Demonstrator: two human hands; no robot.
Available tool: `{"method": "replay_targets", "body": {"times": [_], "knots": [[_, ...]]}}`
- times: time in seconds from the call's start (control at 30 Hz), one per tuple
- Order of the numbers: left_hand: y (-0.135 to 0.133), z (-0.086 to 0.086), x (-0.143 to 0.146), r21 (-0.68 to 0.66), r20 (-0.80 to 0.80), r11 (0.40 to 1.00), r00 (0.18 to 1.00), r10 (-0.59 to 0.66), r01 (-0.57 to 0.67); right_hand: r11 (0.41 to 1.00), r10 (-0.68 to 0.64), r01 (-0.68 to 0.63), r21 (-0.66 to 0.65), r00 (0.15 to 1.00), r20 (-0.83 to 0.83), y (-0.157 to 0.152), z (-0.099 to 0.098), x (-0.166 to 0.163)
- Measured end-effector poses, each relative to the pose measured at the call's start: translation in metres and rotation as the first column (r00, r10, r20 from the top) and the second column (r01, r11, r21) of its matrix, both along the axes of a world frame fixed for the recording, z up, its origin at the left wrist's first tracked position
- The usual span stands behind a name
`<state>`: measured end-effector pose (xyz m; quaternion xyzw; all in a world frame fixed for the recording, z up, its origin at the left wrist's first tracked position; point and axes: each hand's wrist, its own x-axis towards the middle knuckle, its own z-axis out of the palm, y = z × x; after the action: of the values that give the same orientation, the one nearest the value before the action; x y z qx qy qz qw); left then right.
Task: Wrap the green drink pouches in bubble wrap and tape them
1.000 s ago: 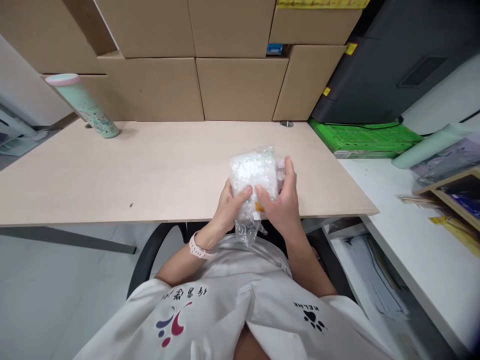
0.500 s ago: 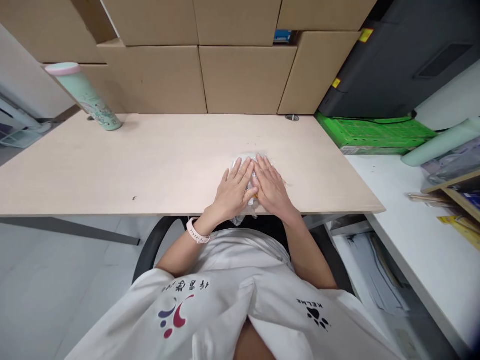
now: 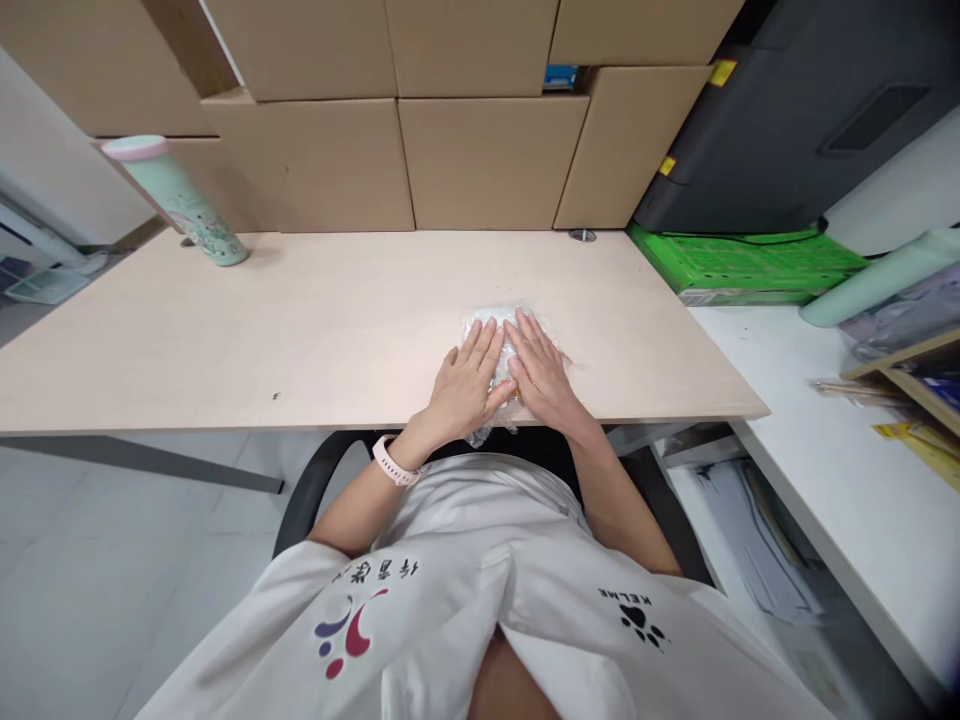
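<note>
A crinkled clear plastic bag [image 3: 501, 372] lies at the front edge of the wooden desk [image 3: 337, 330], and part of it hangs over that edge. Both palms rest flat on top of it. My left hand [image 3: 466, 385], with a pale pink band at the wrist, covers its left side with fingers stretched out. My right hand [image 3: 545, 375] lies over the right side, fingers also straight. Between the two thumbs a small orange spot shows through the plastic. Most of the bag's contents are hidden under the hands.
At the back left stands a mint tumbler [image 3: 180, 205] with a pink lid. Cardboard boxes [image 3: 330, 165] line the rear edge. On the right, a dark machine [image 3: 780, 130] sits on a green box [image 3: 750, 265], beside a white side table [image 3: 825, 450]. A small dark speck [image 3: 276, 396] marks the desk.
My hands have shifted apart slightly, so more of the plastic shows between them. The camera view has moved a little; the other things stay put.
</note>
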<state>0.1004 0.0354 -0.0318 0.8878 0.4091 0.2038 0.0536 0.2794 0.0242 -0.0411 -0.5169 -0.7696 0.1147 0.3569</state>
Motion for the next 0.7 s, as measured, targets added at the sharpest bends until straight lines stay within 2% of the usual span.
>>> {"method": "replay_targets", "body": {"times": [0.07,0.13,0.23,0.37,0.5,0.6,0.7], "knots": [[-0.001,0.001,-0.001,-0.016,0.000,1.000,1.000,0.004,-0.004,0.995,-0.082,0.088,0.041,0.989,-0.124,0.000,-0.005,0.005],[-0.002,0.001,-0.002,-0.027,0.005,1.000,1.000,0.000,0.000,0.971,-0.216,0.234,0.045,0.945,-0.247,-0.001,-0.009,0.009],[-0.003,0.001,-0.003,-0.034,0.019,0.999,1.000,-0.011,0.012,0.937,-0.334,0.349,0.002,0.898,-0.286,-0.001,-0.014,0.013],[-0.002,-0.001,-0.004,-0.036,0.058,0.999,0.998,-0.026,0.028,0.947,-0.288,0.313,0.077,0.929,-0.230,-0.002,-0.013,0.012],[-0.002,-0.004,-0.002,-0.052,0.137,0.997,0.989,-0.057,0.065,0.954,-0.246,0.283,0.102,0.929,-0.276,-0.004,-0.005,0.010],[-0.006,-0.006,0.003,-0.098,0.229,0.994,0.973,-0.019,0.042,0.977,-0.170,0.207,0.052,0.902,-0.396,-0.003,0.011,0.005],[-0.015,-0.005,0.009,-0.128,0.375,0.991,0.923,0.089,-0.044,0.994,-0.044,0.083,0.067,0.894,-0.447,-0.002,0.033,-0.007]]}}
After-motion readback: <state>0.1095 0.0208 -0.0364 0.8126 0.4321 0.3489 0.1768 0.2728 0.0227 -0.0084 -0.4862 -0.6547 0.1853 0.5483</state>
